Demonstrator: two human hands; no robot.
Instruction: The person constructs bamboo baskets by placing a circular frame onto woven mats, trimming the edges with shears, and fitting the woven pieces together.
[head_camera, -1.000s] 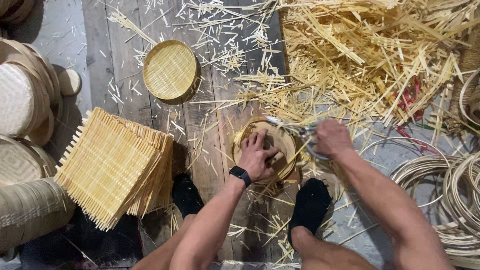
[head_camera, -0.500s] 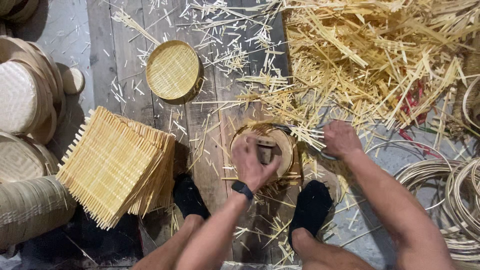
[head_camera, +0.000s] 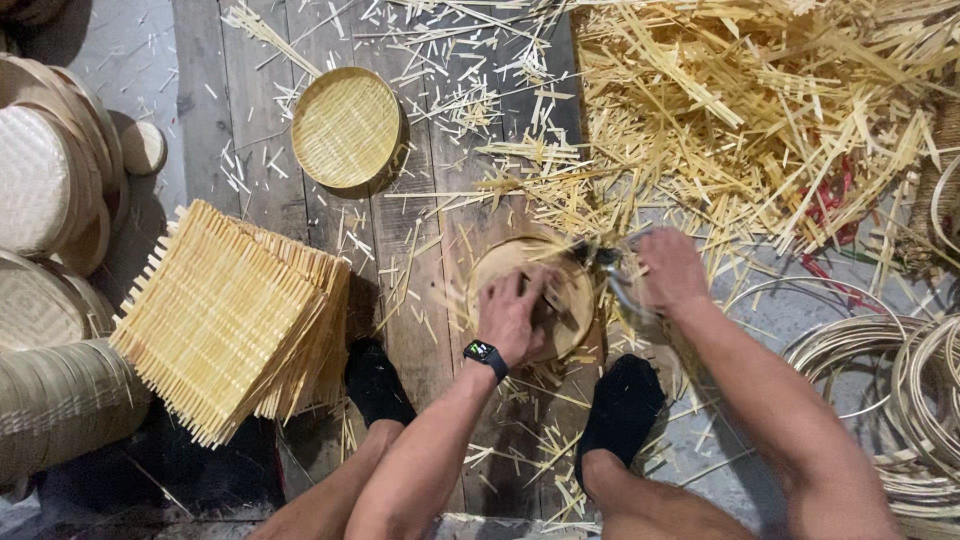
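1. A pile of bamboo offcuts (head_camera: 760, 130) is lying beyond the right hand's grip.
2. A stack of woven mats (head_camera: 225, 315) is sitting well left of the left grip.
3. The left hand (head_camera: 512, 318) is pressing spread fingers on the round woven tray (head_camera: 500, 268), apparently steadying it for trimming.
4. The right hand (head_camera: 672, 268) is gripping shut on shears (head_camera: 605, 262) at the tray's edge; next calls for turning the rim.

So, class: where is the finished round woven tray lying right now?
In the head view, the round woven tray lies on the wooden planks, upper left of the left hand, above the stack of square woven mats.

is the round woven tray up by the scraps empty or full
Empty: the round woven tray lies flat on the planks with its bare weave showing inside.
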